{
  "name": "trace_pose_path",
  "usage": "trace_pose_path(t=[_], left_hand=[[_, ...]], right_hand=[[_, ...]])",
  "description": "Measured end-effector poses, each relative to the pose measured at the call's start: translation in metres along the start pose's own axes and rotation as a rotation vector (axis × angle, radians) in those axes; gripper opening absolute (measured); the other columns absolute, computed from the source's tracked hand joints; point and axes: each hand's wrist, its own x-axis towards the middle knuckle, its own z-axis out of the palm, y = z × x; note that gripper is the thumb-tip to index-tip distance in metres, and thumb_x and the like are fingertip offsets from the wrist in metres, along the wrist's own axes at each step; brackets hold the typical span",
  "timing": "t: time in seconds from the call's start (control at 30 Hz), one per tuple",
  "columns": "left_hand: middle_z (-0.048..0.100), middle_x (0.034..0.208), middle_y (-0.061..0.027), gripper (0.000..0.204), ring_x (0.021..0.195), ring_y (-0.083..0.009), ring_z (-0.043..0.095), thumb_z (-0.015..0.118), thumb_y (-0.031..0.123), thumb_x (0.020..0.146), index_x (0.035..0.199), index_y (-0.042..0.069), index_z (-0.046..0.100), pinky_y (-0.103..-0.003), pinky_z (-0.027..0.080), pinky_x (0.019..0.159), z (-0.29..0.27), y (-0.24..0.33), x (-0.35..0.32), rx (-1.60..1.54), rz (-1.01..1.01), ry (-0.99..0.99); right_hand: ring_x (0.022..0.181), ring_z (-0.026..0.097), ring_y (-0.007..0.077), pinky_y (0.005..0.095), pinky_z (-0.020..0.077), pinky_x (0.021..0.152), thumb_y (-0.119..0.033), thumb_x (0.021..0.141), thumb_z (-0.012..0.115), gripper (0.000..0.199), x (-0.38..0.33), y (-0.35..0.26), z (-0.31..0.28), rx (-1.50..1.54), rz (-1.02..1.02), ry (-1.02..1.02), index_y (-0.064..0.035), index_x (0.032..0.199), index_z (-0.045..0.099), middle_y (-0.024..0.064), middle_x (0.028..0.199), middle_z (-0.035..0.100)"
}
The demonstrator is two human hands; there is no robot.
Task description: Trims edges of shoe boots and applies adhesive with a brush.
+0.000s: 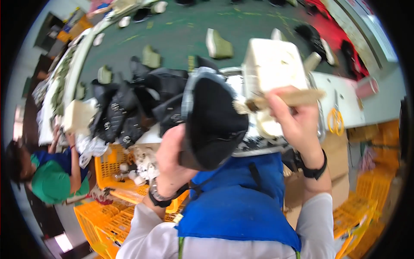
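Note:
My left hand [172, 155] is closed round the lower side of a black boot upper [217, 125], whose wide, dark opening faces up toward me. Pinched in the fingers of my right hand [299, 123] is a brush with a wooden handle [304, 97]. Its pale bristles point left, close to the boot's right edge; whether they touch it I cannot tell. Behind the brush stands a white block-like container [276, 64], over a metal tray [258, 152] with dark smears. More black boot uppers [116, 110] lie heaped to the left of the held one.
A green work surface [177, 34] beyond carries several olive shoe pieces [220, 45]. Yellow-handled scissors [335, 121] and a pink cup [366, 87] are at the right. Orange crates [101, 220] stand below on both sides. Another person [56, 177] works at the left by a cream block [77, 116].

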Motion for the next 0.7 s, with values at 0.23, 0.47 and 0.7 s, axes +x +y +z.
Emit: trace_pose_path(t=[0.23, 0.47, 0.7], left_hand=[[0.058, 0.098, -0.0171, 0.06, 0.086, -0.0338, 0.057, 0.07, 0.001, 0.055, 0.112, 0.0, 0.051, -0.039, 0.045, 0.078, 0.008, -0.009, 0.008, 0.081, 0.108, 0.076], [0.057, 0.102, -0.0169, 0.068, 0.092, -0.0337, 0.056, 0.076, 0.006, 0.055, 0.116, -0.001, 0.048, -0.039, 0.045, 0.081, 0.007, -0.013, 0.014, 0.148, 0.095, 0.09], [0.056, 0.103, -0.017, 0.073, 0.092, -0.0349, 0.055, 0.077, 0.007, 0.054, 0.119, -0.001, 0.045, -0.04, 0.044, 0.08, 0.007, -0.018, 0.019, 0.193, 0.185, 0.082]], right_hand=[[0.06, 0.051, 0.0056, 0.0203, 0.0391, 0.054, -0.009, 0.083, 0.058, 0.01, -0.01, 0.002, -0.004, 0.078, 0.102, 0.002, 0.0006, 0.083, 0.061, 0.0008, 0.065, 0.057], [0.056, 0.048, 0.0028, 0.0173, 0.037, 0.05, -0.012, 0.085, 0.057, 0.013, 0.002, -0.001, -0.001, 0.263, 0.035, 0.087, 0.0001, 0.086, 0.061, -0.0012, 0.063, 0.055], [0.055, 0.049, 0.0054, 0.0202, 0.0381, 0.049, -0.011, 0.083, 0.06, 0.011, -0.004, 0.011, 0.007, 0.129, -0.141, 0.025, -0.0005, 0.083, 0.061, 0.0007, 0.065, 0.057]])
